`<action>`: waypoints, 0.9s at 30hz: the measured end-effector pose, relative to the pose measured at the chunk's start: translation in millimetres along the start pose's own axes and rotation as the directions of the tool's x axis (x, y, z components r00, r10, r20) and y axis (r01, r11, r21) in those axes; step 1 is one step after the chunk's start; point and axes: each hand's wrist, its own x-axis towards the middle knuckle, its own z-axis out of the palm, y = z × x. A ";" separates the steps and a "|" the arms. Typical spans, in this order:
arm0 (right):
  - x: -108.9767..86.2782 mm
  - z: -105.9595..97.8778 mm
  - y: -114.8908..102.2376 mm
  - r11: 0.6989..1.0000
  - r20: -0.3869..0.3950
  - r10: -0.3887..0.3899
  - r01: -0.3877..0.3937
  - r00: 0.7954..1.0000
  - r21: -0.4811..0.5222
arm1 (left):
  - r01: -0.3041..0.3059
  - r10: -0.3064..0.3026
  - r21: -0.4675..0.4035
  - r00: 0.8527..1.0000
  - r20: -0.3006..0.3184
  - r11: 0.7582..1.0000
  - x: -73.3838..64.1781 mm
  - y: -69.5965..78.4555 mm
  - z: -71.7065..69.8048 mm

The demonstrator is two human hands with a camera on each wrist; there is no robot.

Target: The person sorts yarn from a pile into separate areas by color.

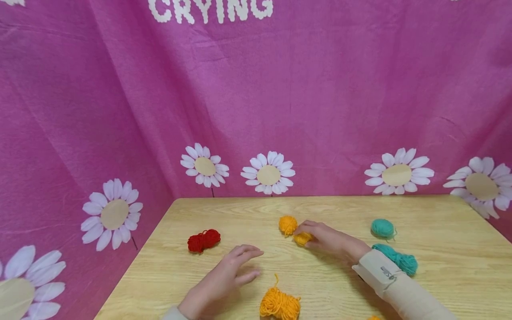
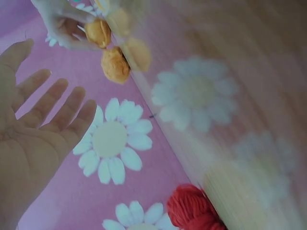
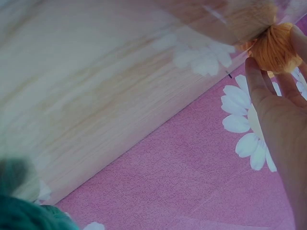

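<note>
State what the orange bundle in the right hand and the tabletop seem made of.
Orange bundle: yarn with a soft, matte look; fine wound strands show. Wool or acrylic stays open.
Tabletop: wood or wood-look laminate, somewhat glossy; grain lines and faint reflections show.

Orange yarn, red yarn, teal yarn; magenta curtain (white daisies); pale wood-grained table.

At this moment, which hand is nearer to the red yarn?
Left. The left hand is just below and right of the red yarn in the head view; the right hand is farther right, holding orange yarn.
</note>
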 end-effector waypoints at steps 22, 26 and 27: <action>1.1 -0.8 2.2 1.000 0.000 -0.005 0.005 1.000 -0.026 | -0.067 0.107 -0.124 0.929 0.355 0.990 -0.9 43.9 15.3; -0.1 -0.3 0.7 0.999 0.012 0.035 -0.035 0.999 0.001 | -0.069 0.113 -0.123 0.908 0.402 0.990 -2.2 48.6 15.2; -0.2 0.0 0.2 0.999 0.014 0.046 -0.046 0.999 0.007 | -0.054 0.100 -0.120 0.900 0.423 0.991 -2.3 49.8 14.8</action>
